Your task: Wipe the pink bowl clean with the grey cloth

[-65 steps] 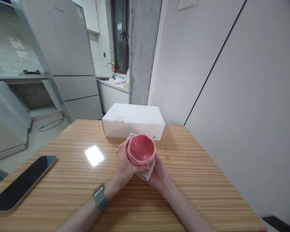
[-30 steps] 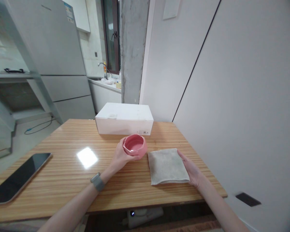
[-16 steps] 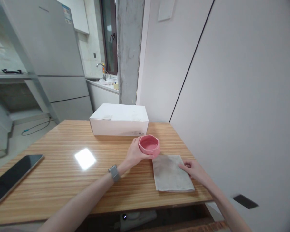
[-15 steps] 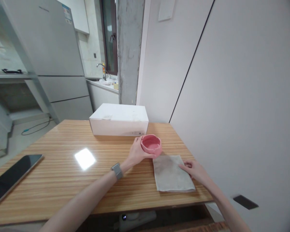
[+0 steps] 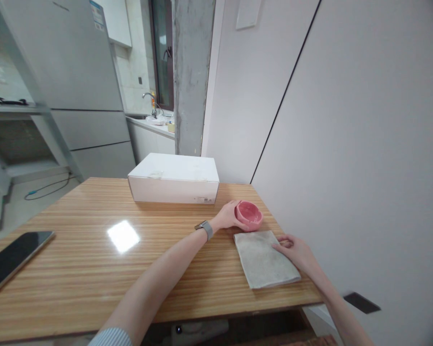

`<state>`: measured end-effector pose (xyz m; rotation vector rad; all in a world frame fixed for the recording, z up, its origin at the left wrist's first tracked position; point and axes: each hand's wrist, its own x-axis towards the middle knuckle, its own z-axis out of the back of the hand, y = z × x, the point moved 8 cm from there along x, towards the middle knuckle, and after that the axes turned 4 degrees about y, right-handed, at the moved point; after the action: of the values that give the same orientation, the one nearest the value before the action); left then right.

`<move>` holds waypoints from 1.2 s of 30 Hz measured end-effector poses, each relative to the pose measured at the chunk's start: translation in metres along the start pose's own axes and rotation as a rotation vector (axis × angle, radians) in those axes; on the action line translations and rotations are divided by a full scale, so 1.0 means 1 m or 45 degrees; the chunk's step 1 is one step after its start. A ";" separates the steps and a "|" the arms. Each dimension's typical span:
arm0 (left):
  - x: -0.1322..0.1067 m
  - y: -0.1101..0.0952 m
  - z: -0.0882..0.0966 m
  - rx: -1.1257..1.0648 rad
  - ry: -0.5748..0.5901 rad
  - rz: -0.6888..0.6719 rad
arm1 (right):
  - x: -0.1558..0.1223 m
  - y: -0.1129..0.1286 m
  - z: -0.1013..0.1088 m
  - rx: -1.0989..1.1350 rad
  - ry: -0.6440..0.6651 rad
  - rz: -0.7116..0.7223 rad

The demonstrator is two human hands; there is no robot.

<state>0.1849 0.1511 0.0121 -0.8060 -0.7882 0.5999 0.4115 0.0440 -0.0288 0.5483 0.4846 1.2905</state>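
My left hand (image 5: 230, 216) grips a pink ashtray (image 5: 250, 216), a round bowl with notches in its rim, from its left side. The ashtray is upright, just beyond the far edge of a folded grey-beige cloth (image 5: 263, 262). Its base appears to rest on the wooden table, near the right edge. The cloth lies flat on the tabletop. At its right edge, my right hand (image 5: 294, 250) has its fingers curled and pinches the fabric; part of the fingers is hidden. A watch with a grey band (image 5: 205, 229) is on my left wrist.
A white box (image 5: 175, 180) stands at the back of the wooden table (image 5: 82, 269). A black phone (image 5: 14, 257) lies at the left. The pale wall (image 5: 346, 144) runs close along the right side. Under the front edge is an open compartment with a white object (image 5: 202, 330).
My left hand has carried the pink ashtray to the right and it appears lower. The cloth has turned slightly, with my right hand still at its edge. The view has shifted a little.
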 end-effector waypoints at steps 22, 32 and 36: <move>-0.112 -0.039 0.084 0.184 -0.326 0.074 | -0.053 0.188 -0.064 0.060 -0.135 0.653; -0.250 -0.033 0.105 0.954 -0.122 0.652 | -0.125 0.247 -0.180 -0.106 0.089 0.709; -0.260 -0.028 0.099 1.160 -0.077 0.726 | -0.137 0.246 -0.184 -0.154 0.037 0.778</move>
<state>-0.0383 -0.0144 -0.0202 -0.1445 -0.2508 1.3656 0.0823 -0.0239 -0.0133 0.5993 0.2631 1.8988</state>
